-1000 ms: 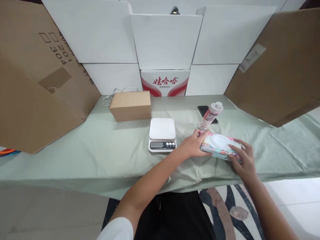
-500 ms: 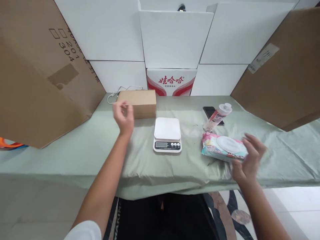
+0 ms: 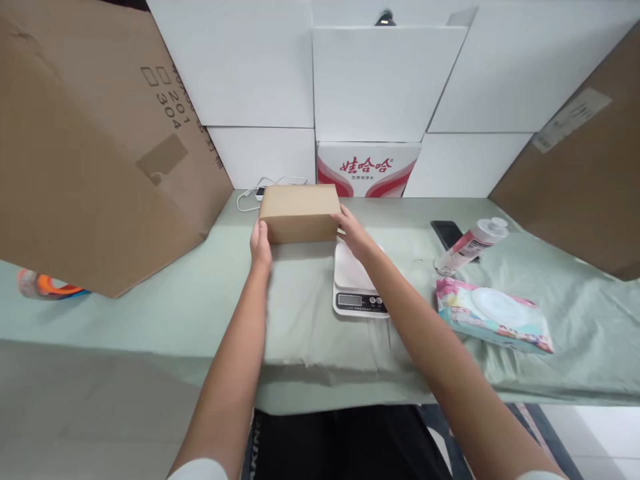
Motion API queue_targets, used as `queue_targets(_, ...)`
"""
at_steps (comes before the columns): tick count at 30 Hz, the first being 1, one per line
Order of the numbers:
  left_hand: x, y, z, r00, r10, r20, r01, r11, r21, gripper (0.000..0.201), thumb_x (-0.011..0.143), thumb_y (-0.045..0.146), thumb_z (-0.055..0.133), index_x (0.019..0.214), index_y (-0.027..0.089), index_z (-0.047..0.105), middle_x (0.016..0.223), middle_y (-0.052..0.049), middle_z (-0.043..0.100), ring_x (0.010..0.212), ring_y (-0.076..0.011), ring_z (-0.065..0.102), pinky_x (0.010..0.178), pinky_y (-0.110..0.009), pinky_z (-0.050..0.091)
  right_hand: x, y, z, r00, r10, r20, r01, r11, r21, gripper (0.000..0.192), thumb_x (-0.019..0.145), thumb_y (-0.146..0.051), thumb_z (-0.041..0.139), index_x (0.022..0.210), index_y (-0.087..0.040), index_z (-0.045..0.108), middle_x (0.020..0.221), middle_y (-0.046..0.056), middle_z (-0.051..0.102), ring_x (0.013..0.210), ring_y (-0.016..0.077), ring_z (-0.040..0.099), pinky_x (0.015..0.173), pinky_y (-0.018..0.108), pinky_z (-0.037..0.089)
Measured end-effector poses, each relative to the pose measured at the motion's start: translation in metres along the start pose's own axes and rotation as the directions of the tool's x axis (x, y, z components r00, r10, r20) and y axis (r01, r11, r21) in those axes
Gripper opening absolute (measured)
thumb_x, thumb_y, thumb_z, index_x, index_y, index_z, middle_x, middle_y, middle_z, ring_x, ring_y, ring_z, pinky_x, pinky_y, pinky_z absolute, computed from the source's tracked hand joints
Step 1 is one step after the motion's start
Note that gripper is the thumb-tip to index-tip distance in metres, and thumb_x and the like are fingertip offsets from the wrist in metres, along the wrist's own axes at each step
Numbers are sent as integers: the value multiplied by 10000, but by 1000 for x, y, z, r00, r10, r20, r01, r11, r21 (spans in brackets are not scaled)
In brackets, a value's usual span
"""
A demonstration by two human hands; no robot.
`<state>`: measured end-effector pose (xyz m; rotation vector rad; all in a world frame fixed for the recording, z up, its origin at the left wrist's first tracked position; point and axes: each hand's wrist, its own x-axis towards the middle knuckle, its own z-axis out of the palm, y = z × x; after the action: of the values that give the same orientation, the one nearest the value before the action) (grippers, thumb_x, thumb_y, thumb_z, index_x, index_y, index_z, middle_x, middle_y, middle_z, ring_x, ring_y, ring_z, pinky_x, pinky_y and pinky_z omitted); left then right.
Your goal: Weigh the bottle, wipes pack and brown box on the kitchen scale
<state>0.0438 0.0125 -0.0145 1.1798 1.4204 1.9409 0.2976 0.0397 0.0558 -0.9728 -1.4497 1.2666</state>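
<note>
Box [image 3: 300, 213]: sitting at the table's [image 3: 150, 313] back, just behind the scale [image 3: 356, 283].
Left hand [image 3: 261, 242]: pressing the box's left end, bracing it.
Right hand [image 3: 353, 231]: clasping the right end, squeezing from opposite sides.
Wipes [image 3: 493, 322]: lying apart, right.
</note>
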Motion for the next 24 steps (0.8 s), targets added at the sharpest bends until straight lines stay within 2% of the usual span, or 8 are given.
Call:
queue_targets(3, -4, 11, 1, 997, 49, 59, -45, 997, -68, 801, 913, 842, 570, 1358, 188, 696, 1442, -190, 700, 1463, -304, 608, 1225, -465, 492, -8, -8, -4, 999, 14, -32, -14, 1000, -7, 804, 878, -616, 700, 1597, -353, 454, 1640, 72, 546, 1445, 314, 562, 1246, 613, 455)
queue_targets(5, -13, 23, 2, 991, 108, 82, -97, 987, -132, 793, 916, 831, 576, 1375, 197, 696, 1429, -183, 707, 1446, -310, 628, 1198, -454, 519, -24, -17, -14, 991, -119, -68, 112, 989, -94, 848, 894, -647, 682, 1636, -363, 386, 1726, 72, 418, 1501, 316, 501, 1250, 579, 460)
queue_targets(8, -35, 44, 5, 970, 200, 136, -174, 967, -184, 777, 907, 812, 610, 1358, 189, 724, 1351, -174, 749, 1371, -333, 686, 1134, -451, 575, -66, -24, -36, 923, -367, -118, 329, 910, -253, 819, 939, -662, 648, 1645, -380, 343, 1759, 77, 314, 1528, 317, 458, 1222, 529, 495)
queue_targets(10, -51, 54, 9, 958, 234, 168, -204, 963, -175, 802, 869, 825, 647, 1314, 168, 759, 1276, -173, 785, 1300, -350, 725, 1058, -451, 625, -99, -19, -51, 856, -477, -198, 402, 856, -325, 747, 975, -641, 612, 1622, -371, 354, 1709, 101, 360, 1519, 318, 468, 1206, 524, 505)
queue_targets(13, -71, 60, 17, 946, 244, 212, -219, 966, -135, 774, 846, 823, 669, 1191, 147, 821, 1115, -159, 833, 1111, -340, 795, 866, -417, 689, -141, 0, -69, 778, -540, -320, 395, 818, -419, 693, 988, -620, 593, 1585, -344, 373, 1595, 128, 460, 1490, 329, 496, 1217, 553, 480)
queue_targets(17, -82, 57, 22, 931, 261, 256, -252, 965, -67, 623, 875, 754, 685, 981, 169, 870, 902, -124, 846, 824, -283, 818, 643, -356, 672, -165, 24, -79, 736, -527, -424, 337, 829, -446, 748, 977, -649, 580, 1602, -313, 344, 1556, 147, 476, 1492, 351, 493, 1254, 605, 417)
queue_targets(20, -84, 56, 23, 927, 272, 259, -266, 962, -58, 553, 894, 697, 701, 941, 175, 878, 858, -112, 844, 756, -256, 812, 615, -332, 661, -166, 27, -76, 711, -524, -469, 306, 832, -463, 670, 1000, -645, 533, 1561, -298, 415, 1524, 150, 503, 1495, 345, 481, 1252, 595, 415)
queue_targets(24, -85, 55, 25, 927, 258, 271, -247, 966, -74, 525, 888, 671, 724, 955, 173, 879, 944, -122, 856, 850, -264, 824, 666, -335, 677, -163, 25, -72, 685, -545, -484, 305, 817, -489, 585, 1018, -600, 523, 1512, -293, 459, 1509, 147, 519, 1480, 329, 502, 1229, 562, 438)
